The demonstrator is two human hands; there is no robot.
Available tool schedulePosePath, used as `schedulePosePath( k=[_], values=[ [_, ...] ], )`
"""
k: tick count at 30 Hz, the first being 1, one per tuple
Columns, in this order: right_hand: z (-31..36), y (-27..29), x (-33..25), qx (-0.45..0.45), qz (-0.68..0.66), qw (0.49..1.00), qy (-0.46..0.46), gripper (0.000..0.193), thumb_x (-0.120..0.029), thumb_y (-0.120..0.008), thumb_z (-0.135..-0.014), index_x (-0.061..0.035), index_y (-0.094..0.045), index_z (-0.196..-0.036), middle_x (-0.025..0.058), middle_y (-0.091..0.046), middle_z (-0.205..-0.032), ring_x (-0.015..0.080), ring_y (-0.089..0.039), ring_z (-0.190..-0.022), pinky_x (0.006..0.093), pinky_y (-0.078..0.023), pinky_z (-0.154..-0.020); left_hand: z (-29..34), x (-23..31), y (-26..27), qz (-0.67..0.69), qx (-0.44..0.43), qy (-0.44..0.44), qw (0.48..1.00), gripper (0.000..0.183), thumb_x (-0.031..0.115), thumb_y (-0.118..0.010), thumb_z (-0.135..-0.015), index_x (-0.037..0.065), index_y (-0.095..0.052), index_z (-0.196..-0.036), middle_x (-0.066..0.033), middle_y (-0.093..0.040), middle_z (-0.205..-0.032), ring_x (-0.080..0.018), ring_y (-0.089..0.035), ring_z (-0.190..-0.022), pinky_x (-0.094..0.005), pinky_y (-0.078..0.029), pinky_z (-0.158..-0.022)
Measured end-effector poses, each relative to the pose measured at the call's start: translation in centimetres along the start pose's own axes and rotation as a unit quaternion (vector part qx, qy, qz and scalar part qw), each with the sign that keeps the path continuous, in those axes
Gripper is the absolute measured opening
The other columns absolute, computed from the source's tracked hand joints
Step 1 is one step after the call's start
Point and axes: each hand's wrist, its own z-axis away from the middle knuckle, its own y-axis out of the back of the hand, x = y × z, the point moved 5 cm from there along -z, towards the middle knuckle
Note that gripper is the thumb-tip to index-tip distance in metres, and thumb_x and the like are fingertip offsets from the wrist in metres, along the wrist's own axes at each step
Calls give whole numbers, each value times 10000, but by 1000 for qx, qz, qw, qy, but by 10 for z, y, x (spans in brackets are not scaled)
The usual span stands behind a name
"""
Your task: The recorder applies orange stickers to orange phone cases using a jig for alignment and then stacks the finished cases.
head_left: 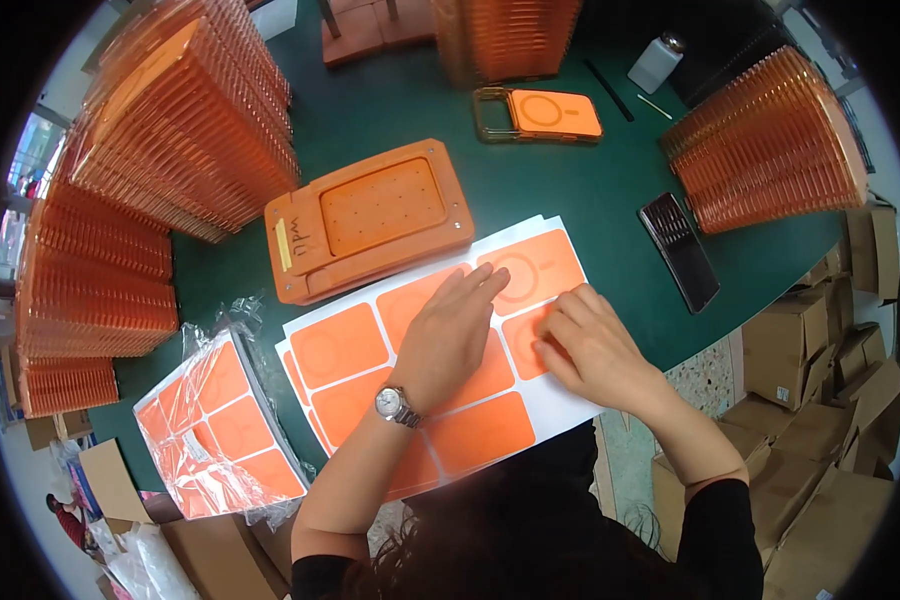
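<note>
A stack of white sheets with rounded orange rectangular panels (340, 345) lies on the table in front of me. My left hand (445, 335) rests on it, fingers stretched out flat toward the upper right panel. A faint ring and short bar mark that panel. My right hand (595, 355) bends over the right-hand panel below, fingers curled and thumb drawn in; what they pinch, if anything, is hidden. Just beyond the sheets sits an orange block fixture (385, 205) with a recessed, perforated bed. A phone case (550, 113) with an orange panel inside lies farther back.
Tall stacks of clear orange cases (185, 130) line the left side; another stack (770, 140) stands at the right. A dark phone (680, 250) lies right of my hands. Plastic-wrapped orange sheets (220, 430) are at the left. A white bottle (656, 64) stands behind. Cardboard boxes (785, 345) fill the right.
</note>
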Motion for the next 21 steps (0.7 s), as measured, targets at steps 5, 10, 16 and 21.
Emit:
schedulePosePath(
  k=[5, 10, 16, 21],
  values=[
    [-8, 0, -5, 58, 89, 994, -11, 258, -41, -658, -805, -6, -609, -1056, 132, -583, -1062, 316, -539, -1039, 412, -446, -875, 0, 1, 5, 21, 3, -21, 1000, 411, 15, -502, -971, 20, -547, -1379, -212, -611, -1356, -370, -535, -1310, -461, -394, -1174],
    [-18, 1, 1, 15, 84, 996, -37, 247, -36, -659, -806, -6, -610, -1046, 132, -574, -1073, 311, -537, -1069, 417, -445, -879, -1, -4, 0, 10, 11, -15, 1000, 408, 21, -492, -972, 18, -554, -1374, -210, -616, -1351, -364, -542, -1303, -458, -395, -1174],
    [-9, 25, -1, 60, 16, 998, -5, 111, -75, -703, -823, -38, -665, -921, 119, -586, -1055, 313, -535, -1070, 405, -444, -919, 0, -5, 1, 39, 18, -3, 999, 376, 41, -524, -978, 37, -583, -1349, -167, -612, -1379, -317, -558, -1307, -446, -383, -1185],
    [11, 86, -18, 131, -138, 981, -43, 120, -54, -746, -774, -67, -681, -874, 86, -599, -1112, 278, -515, -1089, 382, -421, -931, 5, -4, -2, 39, 33, -19, 998, 393, 83, -564, -970, 25, -568, -1359, -198, -609, -1373, -337, -542, -1324, -448, -368, -1195]
  ],
)
